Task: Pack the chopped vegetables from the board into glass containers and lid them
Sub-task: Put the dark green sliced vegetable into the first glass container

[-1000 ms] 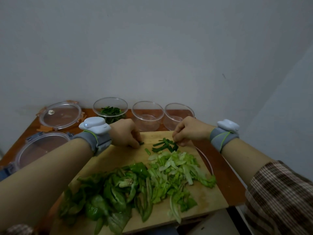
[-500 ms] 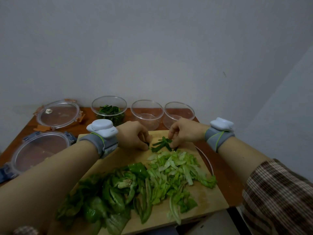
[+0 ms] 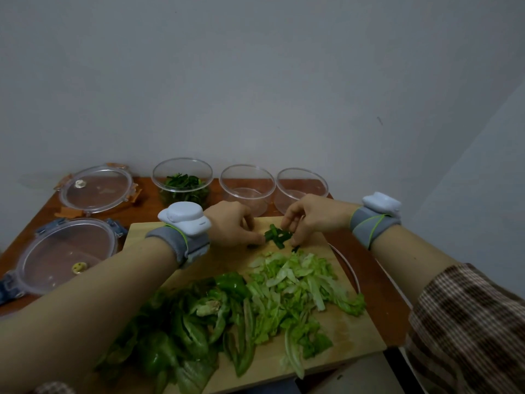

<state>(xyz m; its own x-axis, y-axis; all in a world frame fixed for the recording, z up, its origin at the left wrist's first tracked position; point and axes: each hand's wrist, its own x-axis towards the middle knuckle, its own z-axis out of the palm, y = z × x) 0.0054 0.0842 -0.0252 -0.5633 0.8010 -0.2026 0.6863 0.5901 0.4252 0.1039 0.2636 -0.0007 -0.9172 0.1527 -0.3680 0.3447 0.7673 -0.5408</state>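
The left hand [image 3: 231, 223] rests knuckles-up on the far end of the chopping board [image 3: 142, 237], fingers curled, pinching one end of a small bunch of dark green strips [image 3: 277, 236]. The right hand [image 3: 312, 216] pinches the other end, its fingers bent down over it. Both forearms reach forward across the board and angle inward. A second ago the hands were further apart and the strips lay loose between them; now the strips are gathered at the fingertips. Nearer on the board lie pepper pieces [image 3: 196, 322] and pale lettuce [image 3: 298, 285]. Behind, on the worktop [image 3: 369, 265], the left bowl [image 3: 183, 177] already holds greens.
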